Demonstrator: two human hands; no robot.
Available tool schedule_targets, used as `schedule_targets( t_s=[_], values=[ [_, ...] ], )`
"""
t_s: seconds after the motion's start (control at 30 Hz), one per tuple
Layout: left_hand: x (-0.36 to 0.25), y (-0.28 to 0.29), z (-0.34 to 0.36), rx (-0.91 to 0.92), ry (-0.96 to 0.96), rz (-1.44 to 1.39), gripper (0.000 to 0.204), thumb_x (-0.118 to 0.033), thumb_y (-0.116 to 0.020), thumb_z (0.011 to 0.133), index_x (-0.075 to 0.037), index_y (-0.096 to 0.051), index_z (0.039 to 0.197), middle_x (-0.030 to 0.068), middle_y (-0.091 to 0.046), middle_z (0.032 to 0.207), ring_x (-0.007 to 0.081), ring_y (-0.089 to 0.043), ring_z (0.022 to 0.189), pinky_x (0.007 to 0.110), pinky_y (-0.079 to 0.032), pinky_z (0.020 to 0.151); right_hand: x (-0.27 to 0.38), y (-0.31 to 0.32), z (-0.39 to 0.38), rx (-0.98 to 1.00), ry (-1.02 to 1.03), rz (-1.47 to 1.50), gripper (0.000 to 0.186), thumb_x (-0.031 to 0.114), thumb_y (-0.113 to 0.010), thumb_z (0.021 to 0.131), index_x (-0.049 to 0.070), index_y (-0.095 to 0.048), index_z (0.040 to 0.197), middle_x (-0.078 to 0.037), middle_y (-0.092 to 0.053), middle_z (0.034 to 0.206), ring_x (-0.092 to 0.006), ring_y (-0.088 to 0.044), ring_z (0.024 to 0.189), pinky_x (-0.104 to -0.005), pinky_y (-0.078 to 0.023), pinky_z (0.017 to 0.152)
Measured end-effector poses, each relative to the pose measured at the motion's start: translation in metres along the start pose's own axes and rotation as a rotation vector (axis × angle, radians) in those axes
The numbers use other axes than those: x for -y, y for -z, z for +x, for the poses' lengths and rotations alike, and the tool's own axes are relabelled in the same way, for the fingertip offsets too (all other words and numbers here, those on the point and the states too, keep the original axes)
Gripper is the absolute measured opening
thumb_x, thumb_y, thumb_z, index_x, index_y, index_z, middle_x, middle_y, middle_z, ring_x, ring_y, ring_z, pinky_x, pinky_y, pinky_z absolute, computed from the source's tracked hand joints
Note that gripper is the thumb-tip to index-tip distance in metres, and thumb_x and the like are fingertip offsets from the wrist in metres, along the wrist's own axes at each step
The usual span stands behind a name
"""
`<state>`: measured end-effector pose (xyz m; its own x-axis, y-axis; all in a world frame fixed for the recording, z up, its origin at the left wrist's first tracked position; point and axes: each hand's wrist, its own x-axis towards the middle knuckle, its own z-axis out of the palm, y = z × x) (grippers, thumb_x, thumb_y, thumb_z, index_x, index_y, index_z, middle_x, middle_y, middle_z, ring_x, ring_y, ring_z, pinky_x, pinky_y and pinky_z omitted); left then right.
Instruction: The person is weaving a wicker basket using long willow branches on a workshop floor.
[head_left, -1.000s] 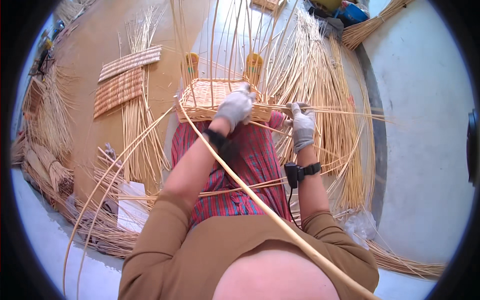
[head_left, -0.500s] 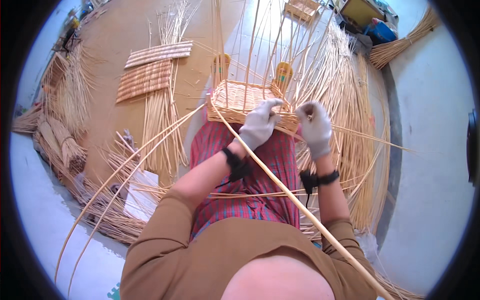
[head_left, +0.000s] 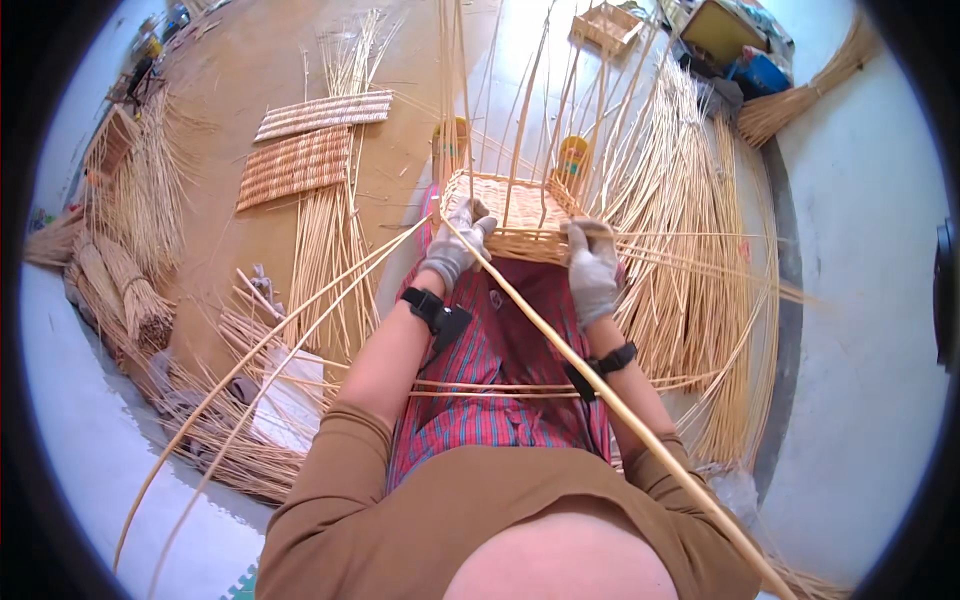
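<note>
A half-woven wicker basket (head_left: 510, 215) rests on the person's lap, on a red plaid cloth (head_left: 505, 350), with many thin upright stakes (head_left: 520, 110) rising from its rim. The left hand (head_left: 455, 245), in a grey glove, is closed on the basket's near left corner, its fingers curled over the rim and a long cane (head_left: 600, 390) that runs diagonally back past the right arm. The right hand (head_left: 592, 270), also gloved, is closed on the near right corner, pinching a thin horizontal strand. On the floor (head_left: 260, 80), loose reeds (head_left: 690, 250) lie fanned to the right, two flat woven mats (head_left: 305, 150) at the far left, and tied bundles (head_left: 125, 290) near the left edge.
</note>
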<state>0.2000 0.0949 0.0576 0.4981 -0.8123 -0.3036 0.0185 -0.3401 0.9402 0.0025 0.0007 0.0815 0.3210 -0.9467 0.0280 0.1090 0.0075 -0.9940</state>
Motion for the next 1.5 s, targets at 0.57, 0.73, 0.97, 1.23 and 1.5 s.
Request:
schedule_targets(
  t_s=[0.57, 0.73, 0.97, 1.23, 1.5],
  values=[
    [-0.028, -0.024, 0.003, -0.223, 0.178, -0.026, 0.060, -0.043, -0.079, 0.093, -0.002, -0.048, 0.123, 0.0122, -0.065, 0.065, 0.0237, -0.067, 0.048, 0.035, -0.052, 0.043, -0.003, 0.011, -0.008, -0.033, 0.044, 0.040, 0.013, 0.017, -0.045, 0.113, 0.009, -0.046, 0.123, -0.010, -0.067, 0.080, -0.0184, -0.070, 0.061, -0.0248, -0.044, 0.037],
    [-0.028, -0.028, -0.007, -0.314, 0.054, -0.168, 0.049, -0.030, -0.076, 0.096, 0.001, -0.052, 0.126, 0.0173, -0.069, 0.094, 0.0220, -0.069, 0.057, 0.032, -0.056, 0.049, 0.027, 0.001, 0.002, 0.031, -0.135, 0.062, 0.017, 0.010, -0.056, 0.108, 0.010, -0.048, 0.123, -0.012, -0.072, 0.089, -0.0143, -0.068, 0.062, -0.0242, -0.046, 0.043],
    [-0.041, -0.065, -0.005, -0.086, -0.197, 0.112, 0.035, -0.021, -0.062, 0.105, 0.002, -0.057, 0.130, 0.0152, -0.073, 0.098, 0.0249, -0.074, 0.065, 0.037, -0.062, 0.061, 0.017, 0.084, 0.038, -0.227, -0.015, 0.035, 0.025, 0.005, -0.066, 0.102, 0.013, -0.049, 0.118, -0.008, -0.074, 0.096, -0.0127, -0.071, 0.081, -0.0236, -0.051, 0.056],
    [-0.053, -0.088, 0.002, 0.058, 0.192, -0.158, 0.035, -0.030, -0.067, 0.102, 0.002, -0.066, 0.117, 0.0125, -0.074, 0.085, 0.0197, -0.073, 0.058, 0.031, -0.058, 0.049, 0.059, -0.004, 0.122, 0.142, 0.629, -0.472, 0.069, -0.001, -0.059, 0.098, 0.017, -0.038, 0.161, -0.019, -0.070, 0.118, -0.0205, -0.069, 0.096, -0.0334, -0.056, 0.091],
    [-0.022, -0.093, 0.013, 0.049, -0.237, -0.186, 0.045, -0.022, -0.076, 0.097, 0.002, -0.057, 0.130, 0.0162, -0.074, 0.100, 0.0188, -0.074, 0.067, 0.032, -0.058, 0.054, 0.020, 0.076, -0.027, -0.039, -0.250, -0.164, 0.011, 0.014, -0.059, 0.107, 0.005, -0.066, 0.105, -0.009, -0.069, 0.094, -0.0182, -0.068, 0.076, -0.0318, -0.056, 0.067]
  ],
)
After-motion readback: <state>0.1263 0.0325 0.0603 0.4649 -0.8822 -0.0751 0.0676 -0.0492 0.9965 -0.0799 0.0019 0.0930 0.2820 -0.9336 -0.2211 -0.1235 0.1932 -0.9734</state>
